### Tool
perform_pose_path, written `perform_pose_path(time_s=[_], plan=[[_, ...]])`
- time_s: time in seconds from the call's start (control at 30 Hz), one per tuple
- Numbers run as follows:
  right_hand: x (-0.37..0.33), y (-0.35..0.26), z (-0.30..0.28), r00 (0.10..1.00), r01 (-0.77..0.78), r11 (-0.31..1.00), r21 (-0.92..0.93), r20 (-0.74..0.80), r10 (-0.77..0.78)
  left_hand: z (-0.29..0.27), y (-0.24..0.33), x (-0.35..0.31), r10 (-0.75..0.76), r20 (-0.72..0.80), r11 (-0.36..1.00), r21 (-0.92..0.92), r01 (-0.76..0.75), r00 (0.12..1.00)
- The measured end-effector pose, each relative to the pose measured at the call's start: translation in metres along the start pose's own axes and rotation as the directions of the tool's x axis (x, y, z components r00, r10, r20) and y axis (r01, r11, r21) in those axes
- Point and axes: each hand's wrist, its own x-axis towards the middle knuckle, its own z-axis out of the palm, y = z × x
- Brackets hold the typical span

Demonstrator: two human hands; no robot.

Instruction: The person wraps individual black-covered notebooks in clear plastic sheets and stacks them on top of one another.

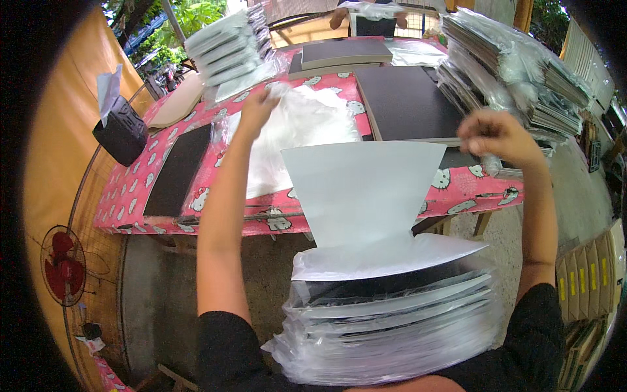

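My left hand (260,112) reaches over the table with its fingers closed on the far edge of a clear plastic bag (284,91), which lies on a pile of thin bags (307,124). My right hand (499,137) is raised with curled fingers beside a stack of large black boards (415,104); whether anything is in them is hidden. Between my forearms a pale white panel (366,189) stands up in front of me. Its lower end meets a stack of plastic-wrapped boards (392,313) close to my body, with a white sheet (385,258) on top.
The table has a pink patterned cloth (450,196). Tall piles of wrapped boards stand at the far left (225,49) and right (516,65). A black board (176,173) and a dark tissue box (123,134) lie left. Across the table is another person's hand (338,18). A red fan (64,264) stands lower left.
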Motion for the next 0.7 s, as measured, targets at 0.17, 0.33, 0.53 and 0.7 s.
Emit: perform_pose_path(time_s=[0.17,0.33,0.53,0.7], plan=[[0.109,-0.030,0.025,0.673,0.562,0.696,-0.446,-0.242,-0.699,0.003,0.166,-0.005,0.241,0.265,0.960,-0.204,-0.190,0.934],[0.177,-0.035,0.042,0.704,0.436,0.815,-0.383,-0.419,-0.574,0.005,0.214,-0.056,0.521,-0.186,0.853,0.098,-0.512,0.833],[0.100,-0.058,0.056,0.226,0.397,0.418,-0.817,-0.355,-0.907,0.013,0.213,-0.106,0.413,0.632,0.153,-0.758,0.634,0.656],[0.036,-0.046,0.145,0.430,0.705,0.130,-0.697,0.274,-0.860,0.018,0.197,-0.080,-0.042,0.408,0.269,-0.875,0.404,0.912]])
